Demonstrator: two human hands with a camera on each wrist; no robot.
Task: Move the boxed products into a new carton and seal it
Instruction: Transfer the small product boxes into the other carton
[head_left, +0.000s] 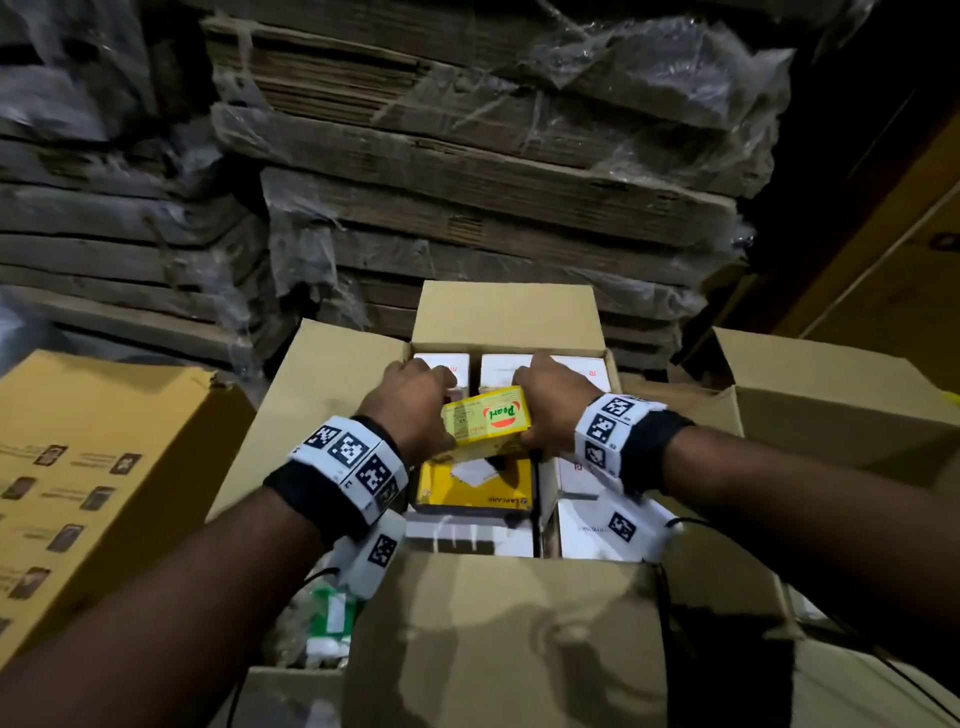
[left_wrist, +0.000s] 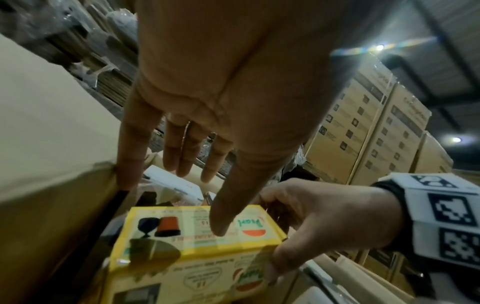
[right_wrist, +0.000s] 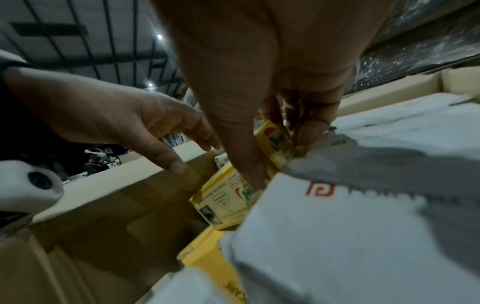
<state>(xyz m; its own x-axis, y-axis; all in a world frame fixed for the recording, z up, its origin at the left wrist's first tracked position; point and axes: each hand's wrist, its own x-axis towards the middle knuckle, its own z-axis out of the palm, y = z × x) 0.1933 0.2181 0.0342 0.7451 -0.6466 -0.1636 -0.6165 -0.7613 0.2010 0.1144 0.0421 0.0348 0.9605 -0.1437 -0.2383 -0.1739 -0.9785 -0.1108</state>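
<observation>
The open corrugated carton (head_left: 511, 317) holds white boxes (head_left: 597, 525) and a glossy yellow Pearl box (head_left: 488, 418) above them. The right hand (left_wrist: 322, 218) pinches its end; only the left wrist view shows the left hand (left_wrist: 207, 82) with fingers straight, thumb touching.

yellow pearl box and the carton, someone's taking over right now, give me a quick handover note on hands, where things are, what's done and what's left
Right hand: grips the right end of the yellow Pearl box, thumb and fingers curled round it.
Left hand: fingers straight, thumb resting on the box's top face; not gripping.
The box is tilted above the open carton, not yet seated.
Done: the carton already holds white boxes along the back and right, plus a flat yellow box below the Pearl box.
Left: seat the Pearl box, add any remaining products, fold the four flaps, seal. No tape is visible.
</observation>
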